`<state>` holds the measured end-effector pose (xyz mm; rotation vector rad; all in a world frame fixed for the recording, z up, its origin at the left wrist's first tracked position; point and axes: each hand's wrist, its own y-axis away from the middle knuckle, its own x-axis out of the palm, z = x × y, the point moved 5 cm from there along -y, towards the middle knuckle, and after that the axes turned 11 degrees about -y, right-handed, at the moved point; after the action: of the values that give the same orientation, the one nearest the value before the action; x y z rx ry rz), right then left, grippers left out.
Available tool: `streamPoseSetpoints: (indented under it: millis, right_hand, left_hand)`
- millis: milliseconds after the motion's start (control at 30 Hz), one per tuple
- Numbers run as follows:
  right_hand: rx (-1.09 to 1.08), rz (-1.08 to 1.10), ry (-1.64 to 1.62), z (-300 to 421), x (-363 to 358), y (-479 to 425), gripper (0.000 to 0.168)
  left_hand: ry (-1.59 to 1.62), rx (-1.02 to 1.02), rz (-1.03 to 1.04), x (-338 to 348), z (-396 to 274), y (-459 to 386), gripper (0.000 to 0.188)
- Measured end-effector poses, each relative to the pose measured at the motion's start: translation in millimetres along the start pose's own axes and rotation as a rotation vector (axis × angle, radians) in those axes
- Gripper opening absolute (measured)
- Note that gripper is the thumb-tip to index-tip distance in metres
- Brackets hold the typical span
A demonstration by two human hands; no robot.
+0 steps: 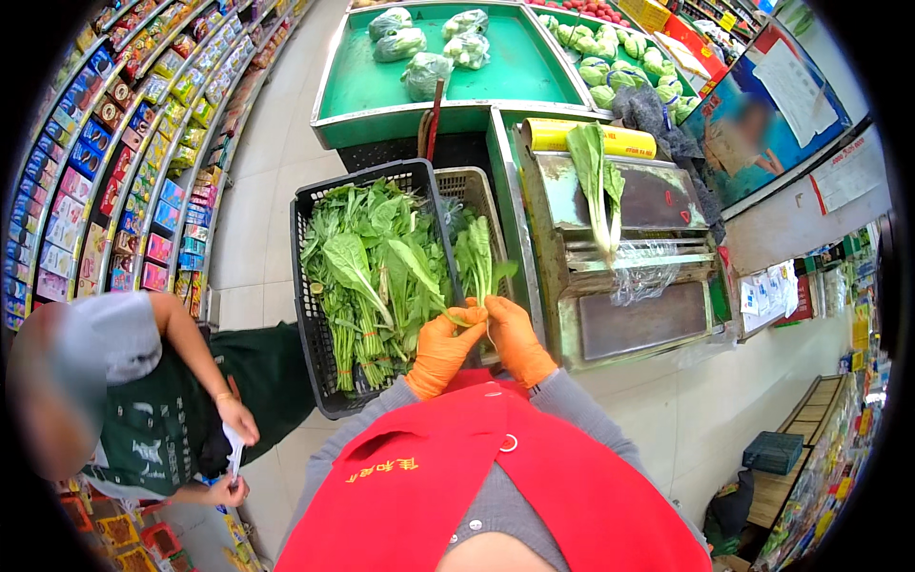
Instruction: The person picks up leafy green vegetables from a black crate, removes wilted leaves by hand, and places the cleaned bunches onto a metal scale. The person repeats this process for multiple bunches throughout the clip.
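Observation:
Both my hands wear orange gloves and meet in front of my red vest. My left hand [441, 352] and my right hand [520, 342] pinch the stem end of a leafy green vegetable [475, 252], whose leaves point away from me. A loose leaf stem also runs by my left fingers. To the left, a black plastic crate [300, 300] holds leafy greens [372, 264], some bundled with reddish bands. On the metal wrapping machine [629, 322] at the right lies another leafy vegetable [597, 189], its root end near crumpled clear film [643, 272].
Behind the black crate stands a greyish basket [480, 179]. Green display bins [457, 86] hold bagged vegetables and cabbages [607, 71]. A yellow film roll [590, 139] lies atop the machine. At the left, a person in a dark green apron [154, 422] stands close to the crate, beside snack shelves [121, 157].

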<state>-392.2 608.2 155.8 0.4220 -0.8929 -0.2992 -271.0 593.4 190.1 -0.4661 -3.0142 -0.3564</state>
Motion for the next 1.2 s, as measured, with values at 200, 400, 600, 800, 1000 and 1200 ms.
streamPoseSetpoints:
  millis: [200, 400, 600, 800, 1000, 1200]
  right_hand:
    - [0.023, 0.106, -0.081, 26.4, -0.4, 0.0, 0.03]
    - [-0.199, -0.01, 0.095, 90.2, -11.6, 12.4, 0.026]
    - [-0.337, -0.033, 0.503, 80.3, -7.3, 31.8, 0.018]
    - [-0.485, -0.026, 0.8, 56.7, -11.5, 33.4, 0.019]
    - [-0.028, -0.101, 0.358, 38.2, -11.9, 15.5, 0.021]
    - [0.273, -0.027, 0.372, 12.9, -27.5, -14.3, 0.035]
  left_hand:
    - [0.069, -0.037, 0.111, 10.6, -19.1, -19.9, 0.013]
    - [-0.042, -0.201, 0.529, 33.2, -30.6, -40.8, 0.029]
    - [-0.198, -0.286, 0.607, 30.4, 14.2, -95.2, 0.046]
    - [0.46, -0.151, 0.536, 46.1, -12.9, -62.6, 0.052]
    - [0.454, -0.063, 0.232, 40.6, -23.8, -43.9, 0.041]
    - [0.579, 0.033, 0.328, 33.5, -46.7, -38.0, 0.048]
